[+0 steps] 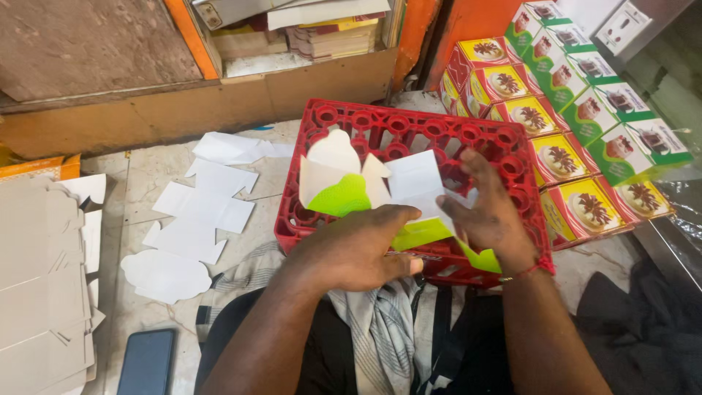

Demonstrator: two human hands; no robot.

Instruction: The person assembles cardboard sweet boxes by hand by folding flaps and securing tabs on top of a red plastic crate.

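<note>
Both hands hold a flat die-cut cardboard box blank [380,194], white on one face and bright green on the other, partly folded over a red plastic crate [409,135]. My left hand [358,249] grips its lower middle from the near side, knuckles up. My right hand [490,212] presses its right flap with spread fingers; a red thread circles that wrist. The blank's scalloped flaps stand up toward the crate's far side.
More flat white blanks [194,219] lie on the stone floor at left, beside a stack of brown-backed blanks [40,278]. A dark phone [146,362] lies near my knee. Assembled red, yellow and green boxes [578,124] are stacked at right. A striped cloth [373,329] covers my lap.
</note>
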